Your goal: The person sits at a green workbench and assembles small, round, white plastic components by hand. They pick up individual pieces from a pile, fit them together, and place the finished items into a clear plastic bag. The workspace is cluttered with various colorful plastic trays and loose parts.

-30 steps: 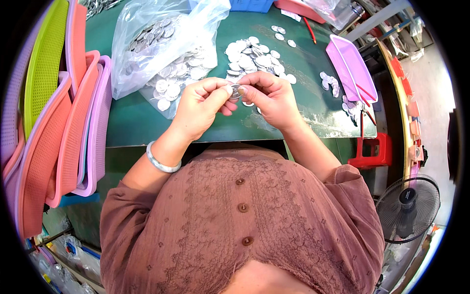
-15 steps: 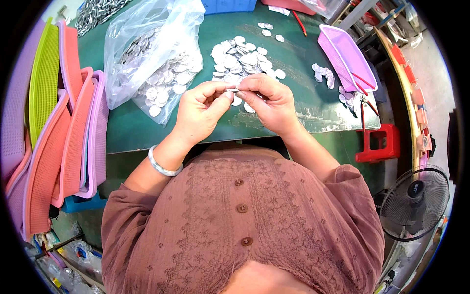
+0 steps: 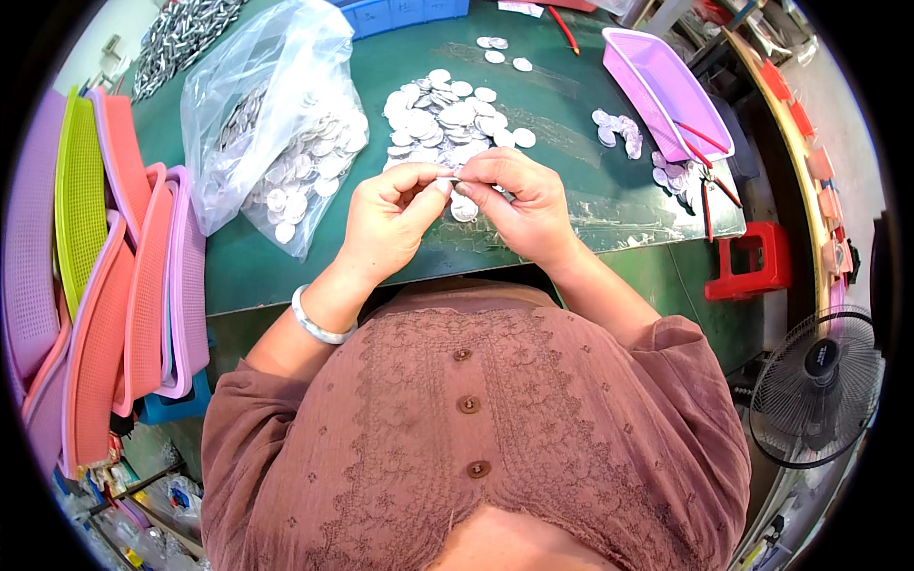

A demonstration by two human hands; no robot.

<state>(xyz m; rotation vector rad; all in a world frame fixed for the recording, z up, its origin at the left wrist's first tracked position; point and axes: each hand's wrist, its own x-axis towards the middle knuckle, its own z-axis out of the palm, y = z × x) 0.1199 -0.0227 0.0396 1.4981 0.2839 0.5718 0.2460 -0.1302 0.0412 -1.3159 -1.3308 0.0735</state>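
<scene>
My left hand (image 3: pixel 395 209) and my right hand (image 3: pixel 519 203) meet over the table's near edge, thumbs and forefingers pinched. Between their fingertips is a thin silvery disc (image 3: pixel 451 179), seen nearly edge-on and partly hidden by the fingers. Just beyond lies a heap of flat round silvery discs (image 3: pixel 440 119), with a few of them (image 3: pixel 464 208) beneath my right fingers. To the left of the heap, a clear plastic bag (image 3: pixel 276 105) lies open with many more such discs in and before it.
A purple basket (image 3: pixel 657 90), red-handled pliers (image 3: pixel 706 186) and small disc groups (image 3: pixel 619 131) occupy the table's right. Stacked plastic baskets (image 3: pixel 143 276) stand at left, metal parts (image 3: pixel 181 43) and a blue bin (image 3: pixel 400 14) at the back. A red stool (image 3: pixel 752 262) and fan (image 3: pixel 816 390) are right.
The view has turned slightly, so the table's contents sit further left and the stool and fan further right. Both hands keep the same pinch on the disc.
</scene>
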